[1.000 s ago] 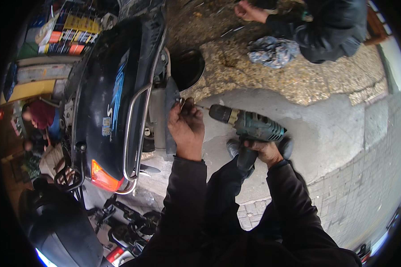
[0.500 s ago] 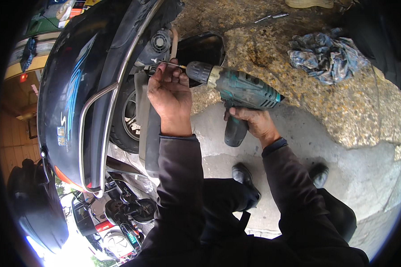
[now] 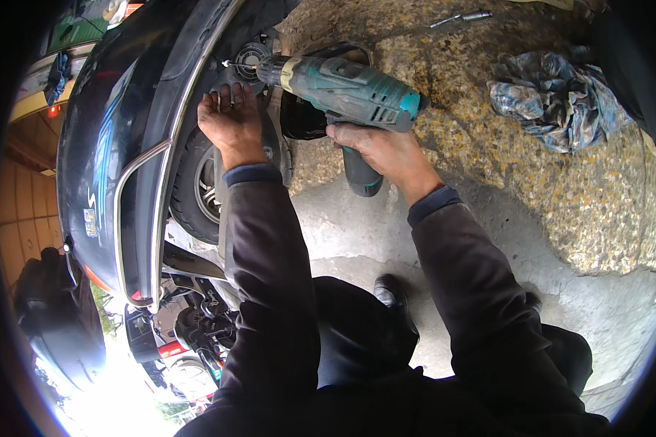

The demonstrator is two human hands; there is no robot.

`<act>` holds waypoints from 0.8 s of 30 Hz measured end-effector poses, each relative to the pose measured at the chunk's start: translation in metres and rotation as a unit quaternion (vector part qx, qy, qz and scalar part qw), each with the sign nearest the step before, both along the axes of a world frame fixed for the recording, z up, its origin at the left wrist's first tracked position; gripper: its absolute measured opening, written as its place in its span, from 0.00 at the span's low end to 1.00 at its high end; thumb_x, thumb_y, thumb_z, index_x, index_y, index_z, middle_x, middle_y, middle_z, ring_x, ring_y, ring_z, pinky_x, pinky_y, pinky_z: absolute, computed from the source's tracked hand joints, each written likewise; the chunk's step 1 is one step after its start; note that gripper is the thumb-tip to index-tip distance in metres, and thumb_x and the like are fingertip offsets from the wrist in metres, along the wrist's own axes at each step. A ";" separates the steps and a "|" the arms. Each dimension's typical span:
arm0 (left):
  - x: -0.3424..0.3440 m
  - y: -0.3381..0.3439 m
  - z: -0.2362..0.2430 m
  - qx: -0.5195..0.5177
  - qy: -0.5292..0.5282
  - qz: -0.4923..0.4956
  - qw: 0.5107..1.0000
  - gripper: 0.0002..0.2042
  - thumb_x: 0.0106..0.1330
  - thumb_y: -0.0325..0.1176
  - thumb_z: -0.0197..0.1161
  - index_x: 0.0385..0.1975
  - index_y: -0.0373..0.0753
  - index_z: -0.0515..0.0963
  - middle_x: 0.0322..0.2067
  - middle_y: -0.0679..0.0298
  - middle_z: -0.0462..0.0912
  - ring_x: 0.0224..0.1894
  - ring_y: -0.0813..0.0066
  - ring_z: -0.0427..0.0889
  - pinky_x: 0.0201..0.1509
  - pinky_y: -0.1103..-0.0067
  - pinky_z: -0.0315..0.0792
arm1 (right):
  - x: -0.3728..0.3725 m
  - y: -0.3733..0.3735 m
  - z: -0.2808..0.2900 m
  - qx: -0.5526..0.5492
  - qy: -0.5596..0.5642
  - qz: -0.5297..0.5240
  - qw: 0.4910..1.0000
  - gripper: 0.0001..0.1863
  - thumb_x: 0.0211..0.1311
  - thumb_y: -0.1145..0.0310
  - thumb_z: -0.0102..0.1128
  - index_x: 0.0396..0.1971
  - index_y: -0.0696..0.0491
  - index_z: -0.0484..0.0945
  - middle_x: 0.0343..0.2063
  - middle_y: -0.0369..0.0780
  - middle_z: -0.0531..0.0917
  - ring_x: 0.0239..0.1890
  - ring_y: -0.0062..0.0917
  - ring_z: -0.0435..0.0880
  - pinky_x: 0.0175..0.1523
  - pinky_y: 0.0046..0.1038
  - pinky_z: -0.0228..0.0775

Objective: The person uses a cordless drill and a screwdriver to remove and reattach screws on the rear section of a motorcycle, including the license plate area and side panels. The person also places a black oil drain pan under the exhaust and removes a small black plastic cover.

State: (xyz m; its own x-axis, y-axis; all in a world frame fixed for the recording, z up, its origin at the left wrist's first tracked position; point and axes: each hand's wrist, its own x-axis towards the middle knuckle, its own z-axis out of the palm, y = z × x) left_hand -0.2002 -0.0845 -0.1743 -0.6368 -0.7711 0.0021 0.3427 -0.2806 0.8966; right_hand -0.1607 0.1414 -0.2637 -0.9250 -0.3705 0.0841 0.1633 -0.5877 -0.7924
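Observation:
My right hand (image 3: 386,153) grips the handle of a teal and black cordless drill (image 3: 357,91), held level with its chuck toward the left. A thin bit (image 3: 242,67) runs from the chuck, with a small white piece (image 3: 226,63) at its tip, by the lower edge of a dark scooter's body (image 3: 124,138). Just below the bit is my left hand (image 3: 233,124), palm up, fingers loosely bent and slightly apart; nothing shows in it. Behind the chuck is a round ribbed cover (image 3: 251,57) on the scooter. The drill's trigger is hidden by my right hand.
The scooter's wheel (image 3: 197,186) and chrome rail (image 3: 162,218) are left of my left forearm. A black tray-like part (image 3: 302,120) lies under the drill. Farther right are a crumpled rag (image 3: 561,102) and a slim metal tool (image 3: 461,18) on the rough ground. Another vehicle (image 3: 197,328) stands at lower left.
The drill has moved left and away from me, its bit now at the scooter's edge. My left hand has let go of the bit and shifted left, its fingers loosened.

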 end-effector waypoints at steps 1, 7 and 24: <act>-0.002 -0.002 0.000 -0.002 0.007 0.009 1.000 0.13 0.68 0.41 0.52 0.45 0.41 0.67 0.46 0.59 0.68 0.48 0.60 0.70 0.59 0.56 0.67 | -0.002 -0.001 0.001 0.025 0.031 -0.005 0.999 0.11 0.55 0.75 0.70 0.38 0.57 0.81 0.32 0.36 0.84 0.30 0.20 0.81 0.38 0.26 0.75; -0.016 -0.016 0.005 0.001 0.046 -0.037 0.998 0.15 0.66 0.39 0.50 0.49 0.40 0.72 0.50 0.56 0.72 0.57 0.56 0.70 0.63 0.53 0.64 | -0.010 -0.014 0.011 0.046 0.038 -0.008 0.998 0.14 0.55 0.72 0.70 0.42 0.57 0.81 0.36 0.36 0.85 0.38 0.21 0.81 0.45 0.27 0.74; -0.023 -0.039 -0.006 -0.005 0.079 -0.124 0.989 0.14 0.66 0.36 0.52 0.47 0.38 0.75 0.44 0.58 0.79 0.52 0.57 0.75 0.57 0.57 0.68 | -0.014 -0.061 -0.001 0.098 0.131 -0.089 0.982 0.13 0.51 0.66 0.69 0.37 0.54 0.83 0.35 0.42 0.87 0.37 0.33 0.86 0.45 0.31 0.76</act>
